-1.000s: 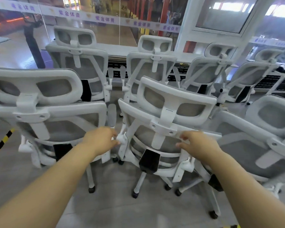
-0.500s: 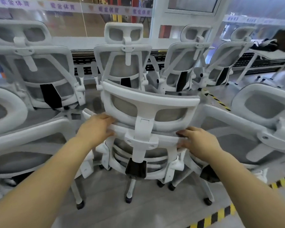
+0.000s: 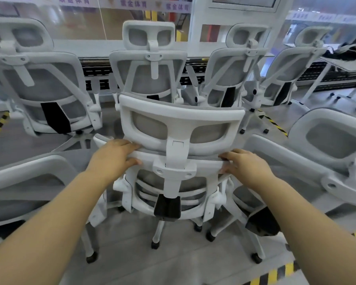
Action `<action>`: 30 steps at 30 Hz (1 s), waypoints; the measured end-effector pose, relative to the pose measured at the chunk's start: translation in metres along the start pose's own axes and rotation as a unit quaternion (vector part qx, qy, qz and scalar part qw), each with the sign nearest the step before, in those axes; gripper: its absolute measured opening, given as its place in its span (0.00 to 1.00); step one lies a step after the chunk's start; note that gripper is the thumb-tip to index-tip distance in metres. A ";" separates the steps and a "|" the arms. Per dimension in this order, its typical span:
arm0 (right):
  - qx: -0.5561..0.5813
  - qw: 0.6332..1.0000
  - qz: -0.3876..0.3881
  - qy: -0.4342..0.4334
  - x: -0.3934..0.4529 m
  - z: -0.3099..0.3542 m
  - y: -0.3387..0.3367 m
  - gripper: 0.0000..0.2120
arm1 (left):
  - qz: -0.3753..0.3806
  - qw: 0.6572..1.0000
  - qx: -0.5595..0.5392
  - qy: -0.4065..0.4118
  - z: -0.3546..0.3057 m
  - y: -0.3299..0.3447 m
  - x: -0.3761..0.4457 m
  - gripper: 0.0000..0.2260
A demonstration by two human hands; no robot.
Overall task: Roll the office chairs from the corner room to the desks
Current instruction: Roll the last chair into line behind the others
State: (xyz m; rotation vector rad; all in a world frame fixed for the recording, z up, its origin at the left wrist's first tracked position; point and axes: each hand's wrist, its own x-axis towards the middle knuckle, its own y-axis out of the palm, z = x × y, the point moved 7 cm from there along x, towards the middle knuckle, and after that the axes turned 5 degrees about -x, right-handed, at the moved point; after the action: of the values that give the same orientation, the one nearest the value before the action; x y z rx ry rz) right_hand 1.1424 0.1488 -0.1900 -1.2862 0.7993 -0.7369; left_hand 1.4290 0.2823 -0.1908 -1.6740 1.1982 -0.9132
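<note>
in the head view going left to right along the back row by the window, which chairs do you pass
Far-left chair → centre chair, straight behind the held chair → third chair → fourth chair, beside the table.

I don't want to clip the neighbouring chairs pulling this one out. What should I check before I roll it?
1. Left hand grips the chair's backrest top: ok.
2. Right hand grips the same rail: ok.
3. Casters on the floor: ok.
4. Gap to left chair: not ok, crowded.
5. Gap to right chair: not ok, crowded.
6. Path behind: cannot tell.
</note>
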 end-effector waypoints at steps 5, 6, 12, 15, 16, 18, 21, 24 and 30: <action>0.005 0.999 0.004 -0.052 0.027 -0.017 -0.001 0.18 | 0.005 0.999 0.003 -0.042 -0.014 0.001 0.012 0.21; 0.007 0.998 0.008 -0.059 0.033 -0.024 -0.001 0.19 | 0.004 0.999 0.005 -0.051 -0.019 0.004 0.014 0.21; 0.034 0.996 0.018 -0.084 0.068 -0.080 -0.009 0.19 | -0.026 0.995 0.012 -0.092 -0.068 0.025 0.017 0.21; 0.041 0.994 0.010 -0.098 0.084 -0.102 -0.015 0.19 | -0.040 0.995 0.022 -0.093 -0.095 0.036 0.021 0.21; 0.039 0.994 0.009 -0.105 0.088 -0.107 -0.016 0.20 | -0.042 0.995 0.027 -0.092 -0.103 0.040 0.023 0.21; 0.035 0.993 0.010 -0.116 0.093 -0.116 -0.017 0.19 | -0.036 0.994 0.037 -0.094 -0.113 0.048 0.025 0.21; 0.021 0.991 0.004 -0.133 0.094 -0.123 -0.016 0.19 | -0.024 0.993 0.037 -0.110 -0.116 0.056 0.025 0.21; 0.012 0.990 -0.004 -0.142 0.089 -0.122 -0.012 0.19 | -0.033 0.993 0.033 -0.111 -0.112 0.058 0.020 0.20; 0.028 0.988 -0.028 -0.147 0.077 -0.114 -0.007 0.19 | -0.047 0.994 0.035 -0.091 -0.102 0.054 0.008 0.20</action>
State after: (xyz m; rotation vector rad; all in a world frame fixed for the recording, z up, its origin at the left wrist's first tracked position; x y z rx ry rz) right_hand 1.0871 0.0235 -0.2025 -1.3322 0.5027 -0.5916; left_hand 1.3215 0.2424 -0.2033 -1.7282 0.9625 -0.8296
